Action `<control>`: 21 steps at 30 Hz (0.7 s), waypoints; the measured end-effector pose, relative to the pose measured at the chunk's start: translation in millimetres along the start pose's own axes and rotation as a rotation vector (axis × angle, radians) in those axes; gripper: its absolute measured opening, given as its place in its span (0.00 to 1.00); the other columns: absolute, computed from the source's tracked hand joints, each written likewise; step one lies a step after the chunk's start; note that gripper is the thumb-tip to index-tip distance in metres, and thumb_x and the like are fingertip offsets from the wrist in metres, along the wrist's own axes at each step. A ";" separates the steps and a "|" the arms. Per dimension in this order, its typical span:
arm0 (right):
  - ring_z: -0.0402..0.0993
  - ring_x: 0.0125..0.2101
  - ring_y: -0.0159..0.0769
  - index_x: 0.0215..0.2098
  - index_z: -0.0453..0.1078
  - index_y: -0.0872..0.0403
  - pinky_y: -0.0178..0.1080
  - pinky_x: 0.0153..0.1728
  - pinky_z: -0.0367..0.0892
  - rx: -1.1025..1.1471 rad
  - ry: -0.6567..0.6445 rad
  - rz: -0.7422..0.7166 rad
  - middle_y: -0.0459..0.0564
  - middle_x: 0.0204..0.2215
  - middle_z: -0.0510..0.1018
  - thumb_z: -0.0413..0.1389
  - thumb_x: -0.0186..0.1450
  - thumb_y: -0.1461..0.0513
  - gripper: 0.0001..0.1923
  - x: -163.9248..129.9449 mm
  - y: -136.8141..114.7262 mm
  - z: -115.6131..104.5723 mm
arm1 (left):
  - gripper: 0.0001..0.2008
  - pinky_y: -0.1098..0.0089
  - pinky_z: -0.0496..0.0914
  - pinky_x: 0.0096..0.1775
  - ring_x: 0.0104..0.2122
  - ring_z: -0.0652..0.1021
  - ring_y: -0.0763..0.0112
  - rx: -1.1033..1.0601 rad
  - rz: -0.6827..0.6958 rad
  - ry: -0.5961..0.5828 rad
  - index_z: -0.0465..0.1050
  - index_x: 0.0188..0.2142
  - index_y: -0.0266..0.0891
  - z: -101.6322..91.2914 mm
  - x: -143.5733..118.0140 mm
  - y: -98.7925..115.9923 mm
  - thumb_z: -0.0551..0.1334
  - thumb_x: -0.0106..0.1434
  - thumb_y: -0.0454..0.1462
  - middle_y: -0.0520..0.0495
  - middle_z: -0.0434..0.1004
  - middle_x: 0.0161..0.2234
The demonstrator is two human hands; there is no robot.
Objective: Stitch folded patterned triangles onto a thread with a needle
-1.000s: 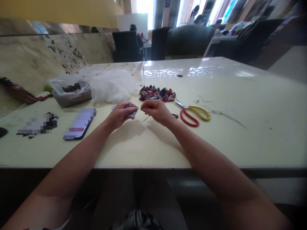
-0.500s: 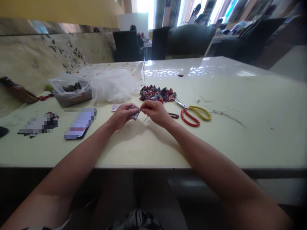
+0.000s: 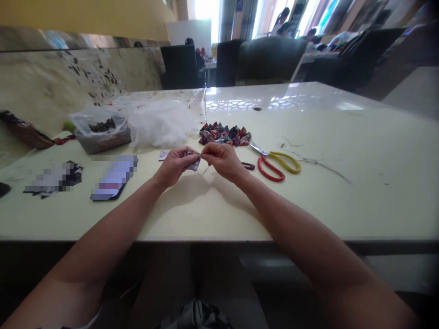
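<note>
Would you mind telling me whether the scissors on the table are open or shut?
Open: the scissors lie flat on the table, the red and yellow handle loops splayed apart. The blades are too small to judge.

Both bare forearms are extended forward and converge; the left hand (image 3: 174,164) and right hand (image 3: 222,161) are held fingertip to fingertip, fingers curled in pinches

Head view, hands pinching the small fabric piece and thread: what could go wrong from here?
The left hand and right hand pinch one small fabric piece fingertip to fingertip; a slip could drop it. The loose thread looping below might tangle. The scissors lie near the right forearm, so a sideways sweep could knock them.
</note>
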State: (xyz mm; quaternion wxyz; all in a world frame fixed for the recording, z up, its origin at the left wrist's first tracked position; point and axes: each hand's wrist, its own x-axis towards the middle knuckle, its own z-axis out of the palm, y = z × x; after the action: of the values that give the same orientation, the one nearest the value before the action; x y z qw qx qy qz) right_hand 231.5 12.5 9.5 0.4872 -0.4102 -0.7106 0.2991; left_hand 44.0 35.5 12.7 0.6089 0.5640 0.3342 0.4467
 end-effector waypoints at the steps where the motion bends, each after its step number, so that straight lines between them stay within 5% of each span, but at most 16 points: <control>1: 0.65 0.30 0.32 0.29 0.70 0.53 0.37 0.36 0.62 -0.012 -0.008 -0.007 0.42 0.23 0.69 0.57 0.64 0.63 0.06 -0.3 -0.7 0.9 | 0.17 0.73 0.71 0.28 0.23 0.73 0.77 0.008 0.002 -0.003 0.77 0.30 0.37 0.5 0.1 -1.8 0.79 0.45 0.42 0.53 0.75 0.23; 7: 0.69 0.34 0.34 0.38 0.72 0.53 0.38 0.39 0.63 -0.208 0.100 -0.107 0.48 0.35 0.73 0.57 0.68 0.63 0.02 -1.9 -4.3 2.4 | 0.17 0.72 0.70 0.31 0.25 0.73 0.75 0.173 0.136 0.081 0.78 0.30 0.38 0.8 0.7 -9.6 0.78 0.49 0.45 0.52 0.76 0.25; 21: 0.63 0.38 0.40 0.37 0.72 0.53 0.39 0.36 0.54 -0.692 -0.119 -0.273 0.52 0.37 0.73 0.50 0.68 0.73 0.12 -2.0 -5.5 7.1 | 0.11 0.71 0.67 0.31 0.26 0.72 0.72 0.528 0.239 -0.015 0.76 0.28 0.37 1.8 -0.8 -15.0 0.70 0.56 0.43 0.51 0.75 0.24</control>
State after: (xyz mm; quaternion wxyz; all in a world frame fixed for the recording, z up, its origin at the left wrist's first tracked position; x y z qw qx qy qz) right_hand 223.6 7.9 10.7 0.3131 -0.4338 -0.8448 -0.0028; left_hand 47.9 34.7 -1.9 0.3863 0.7419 0.3654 0.4086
